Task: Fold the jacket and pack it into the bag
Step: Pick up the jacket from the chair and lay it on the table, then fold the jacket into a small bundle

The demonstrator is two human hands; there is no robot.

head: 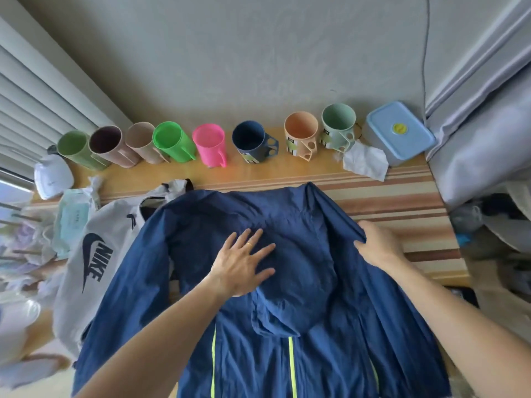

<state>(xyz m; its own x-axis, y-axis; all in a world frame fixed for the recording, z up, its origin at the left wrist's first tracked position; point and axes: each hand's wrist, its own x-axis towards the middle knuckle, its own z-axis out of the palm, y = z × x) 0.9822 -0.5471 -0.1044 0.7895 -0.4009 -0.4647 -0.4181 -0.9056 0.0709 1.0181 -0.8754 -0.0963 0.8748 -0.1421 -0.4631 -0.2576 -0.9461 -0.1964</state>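
Left hand (244,261) spread flat, fingers splayed, pressing on the middle of the navy jacket (287,282), probably pinning the cloth so it cannot slide. Right hand (376,244) closed on the jacket's right edge, pinching a fold of fabric, seemingly ready to draw that side in over the middle. Jacket lying spread across the striped table (402,196), hood (284,308) flopped toward the near side. Grey Nike bag (94,254) just left, partly under the left sleeve, within reach for packing. Row of coloured cups (209,145) along the far edge, blue-lidded box (400,133) far right.
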